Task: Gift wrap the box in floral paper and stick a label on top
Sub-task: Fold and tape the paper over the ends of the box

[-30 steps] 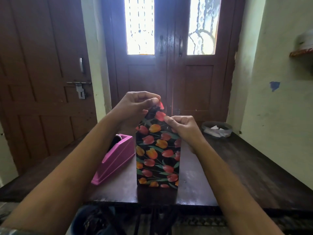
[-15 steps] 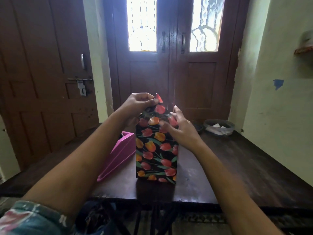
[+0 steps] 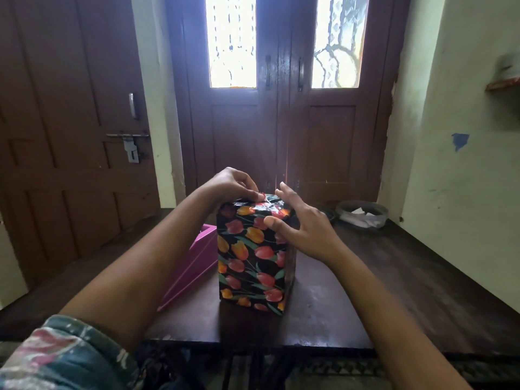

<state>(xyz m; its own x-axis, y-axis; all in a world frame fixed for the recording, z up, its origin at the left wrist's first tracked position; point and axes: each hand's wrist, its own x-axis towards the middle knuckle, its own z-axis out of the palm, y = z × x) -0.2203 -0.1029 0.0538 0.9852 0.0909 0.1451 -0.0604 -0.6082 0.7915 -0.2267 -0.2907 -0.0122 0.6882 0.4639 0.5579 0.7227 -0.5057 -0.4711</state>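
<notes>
The box [image 3: 253, 260] stands upright on the dark wooden table [image 3: 394, 291], covered in black paper with red and orange tulips. My left hand [image 3: 232, 185] rests on the box's top left edge, fingertips pinching the folded paper flap down there. My right hand [image 3: 302, 220] is spread over the top right corner, thumb on the front face, fingers splayed above the top. A glint of clear tape shows on the top fold. No label is in view.
A pink tape dispenser [image 3: 191, 266] lies left of the box, touching or nearly touching it. A grey bowl with white scraps [image 3: 363, 213] sits at the table's far right, near the wall. Brown doors stand behind the table.
The raised paper flap at the top has been folded down flat onto the box. My right hand let go of the paper and spread open. The box now looks shorter.
</notes>
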